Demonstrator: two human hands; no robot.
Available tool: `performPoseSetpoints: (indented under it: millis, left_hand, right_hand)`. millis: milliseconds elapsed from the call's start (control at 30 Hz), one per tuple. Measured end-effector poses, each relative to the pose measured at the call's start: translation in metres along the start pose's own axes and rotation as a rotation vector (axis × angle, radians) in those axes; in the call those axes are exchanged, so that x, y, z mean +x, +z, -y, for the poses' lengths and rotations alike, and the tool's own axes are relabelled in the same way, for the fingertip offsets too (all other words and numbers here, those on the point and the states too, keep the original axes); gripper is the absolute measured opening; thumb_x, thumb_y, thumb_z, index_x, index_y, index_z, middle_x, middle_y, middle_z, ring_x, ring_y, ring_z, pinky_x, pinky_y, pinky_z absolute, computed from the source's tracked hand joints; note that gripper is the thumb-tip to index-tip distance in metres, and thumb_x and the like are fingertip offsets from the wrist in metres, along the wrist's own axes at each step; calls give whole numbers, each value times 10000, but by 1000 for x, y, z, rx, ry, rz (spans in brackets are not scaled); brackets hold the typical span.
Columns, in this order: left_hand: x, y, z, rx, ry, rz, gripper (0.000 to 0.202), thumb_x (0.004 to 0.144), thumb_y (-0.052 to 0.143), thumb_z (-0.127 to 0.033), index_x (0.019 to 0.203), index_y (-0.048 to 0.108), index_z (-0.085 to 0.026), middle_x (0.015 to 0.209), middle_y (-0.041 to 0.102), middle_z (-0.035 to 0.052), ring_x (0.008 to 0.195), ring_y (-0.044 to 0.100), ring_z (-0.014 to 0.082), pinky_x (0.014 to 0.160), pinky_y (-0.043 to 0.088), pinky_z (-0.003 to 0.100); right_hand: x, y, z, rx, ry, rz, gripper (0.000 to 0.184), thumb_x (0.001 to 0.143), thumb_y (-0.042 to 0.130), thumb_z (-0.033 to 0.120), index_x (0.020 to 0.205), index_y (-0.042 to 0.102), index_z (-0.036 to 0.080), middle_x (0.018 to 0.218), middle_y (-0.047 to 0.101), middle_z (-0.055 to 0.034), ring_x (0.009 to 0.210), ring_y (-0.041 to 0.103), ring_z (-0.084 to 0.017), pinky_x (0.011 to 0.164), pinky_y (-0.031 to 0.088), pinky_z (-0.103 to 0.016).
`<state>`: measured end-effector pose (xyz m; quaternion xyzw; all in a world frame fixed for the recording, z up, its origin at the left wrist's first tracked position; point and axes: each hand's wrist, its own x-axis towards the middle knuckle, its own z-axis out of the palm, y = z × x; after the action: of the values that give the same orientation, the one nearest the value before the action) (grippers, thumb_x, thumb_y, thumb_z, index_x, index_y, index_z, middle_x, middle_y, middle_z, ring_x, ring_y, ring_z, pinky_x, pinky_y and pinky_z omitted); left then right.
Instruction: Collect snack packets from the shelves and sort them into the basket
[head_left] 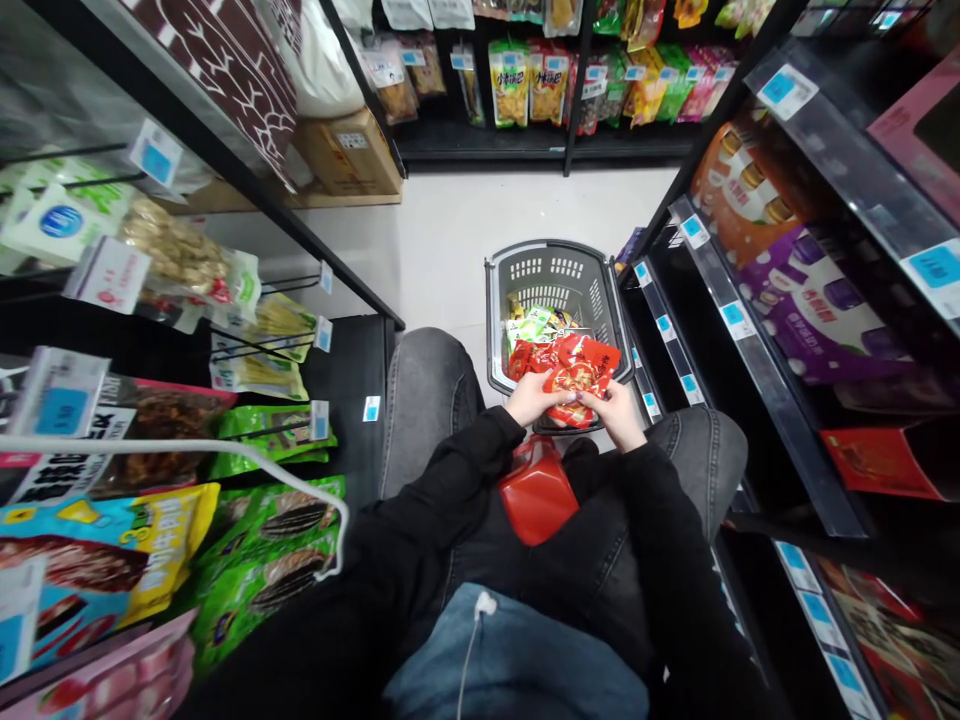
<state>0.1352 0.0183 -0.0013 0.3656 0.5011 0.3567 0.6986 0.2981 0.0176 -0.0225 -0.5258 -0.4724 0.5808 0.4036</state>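
Both my hands grip a shiny red snack packet (pixel 586 362) over the near end of a grey shopping basket (pixel 551 268). My left hand (pixel 534 397) pinches its lower left side, and my right hand (pixel 613 412) holds its lower right side. The fingers of both hands are closed on the packet's edge. Inside the basket, beneath the held packet, lie green and white packets (pixel 536 325) and more red packaging. A glossy red box or bag (pixel 538 490) sits between my legs, just below my hands; its exact kind is unclear.
Shelves with hanging snack bags (pixel 277 520) stand close on my left. On my right, shelves hold orange and purple packages (pixel 817 300). A cardboard box (pixel 349 155) rests on the floor ahead, near a rack of bagged snacks (pixel 510 85). A white wire hook (pixel 225 447) juts out at left.
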Motion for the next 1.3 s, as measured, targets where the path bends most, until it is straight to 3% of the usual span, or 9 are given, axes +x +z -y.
performPoseSetpoints:
  millis: [133,300,400,600,1000,1100,1200,1300]
  left_hand:
    - [0,-1,2,54,25,-3,475,459,803,-408,707,575,-73,646,624,24,527,574,132,473,499,258]
    - [9,-9,16,204,202,-14,426,589,711,-478,668,605,-73,650,622,22,631,576,125,600,482,222]
    - [13,-10,23,226,197,7,468,663,625,-540,643,603,-73,602,602,32,622,568,140,582,464,228]
    - [14,-8,27,207,202,21,448,677,622,-532,658,614,-84,615,604,40,630,566,145,589,450,231]
    - [9,-7,23,431,279,-100,439,753,531,-505,622,585,-90,560,552,24,604,524,133,577,420,224]
    - [8,-3,24,535,323,-224,406,796,485,-475,784,621,-93,716,611,62,756,571,181,730,462,285]
    - [9,1,28,594,417,-377,491,756,561,-445,1109,548,-105,1088,574,136,1069,512,248,970,384,386]
    - [13,3,33,482,407,-246,661,672,647,-485,1178,497,-88,1200,516,165,1186,440,284,1041,329,414]
  right_hand:
    - [2,-2,7,-9,-5,13,393,531,773,422,792,665,149,830,695,-48,758,636,-217,758,504,-365]
    - [3,-5,11,-8,-8,27,398,504,781,448,741,672,147,790,702,-49,727,645,-226,720,518,-368]
    - [3,-7,12,9,-3,68,390,494,789,444,717,673,146,763,700,-46,706,646,-226,707,521,-371]
    - [5,-10,12,47,9,130,359,489,796,426,694,675,157,719,693,-28,689,644,-219,711,520,-372]
    - [6,-10,5,71,27,137,372,541,772,407,784,664,147,771,695,-40,708,639,-213,730,513,-378]
    - [5,-5,2,-89,-57,46,360,611,718,425,825,654,143,823,691,-62,752,632,-217,723,509,-359]
    - [0,8,-2,-468,-221,-160,253,755,578,382,811,636,143,820,668,-92,762,608,-212,728,488,-347]
    - [-8,23,-4,-790,-422,-184,204,812,472,288,813,613,141,822,628,-114,781,583,-217,755,465,-358]
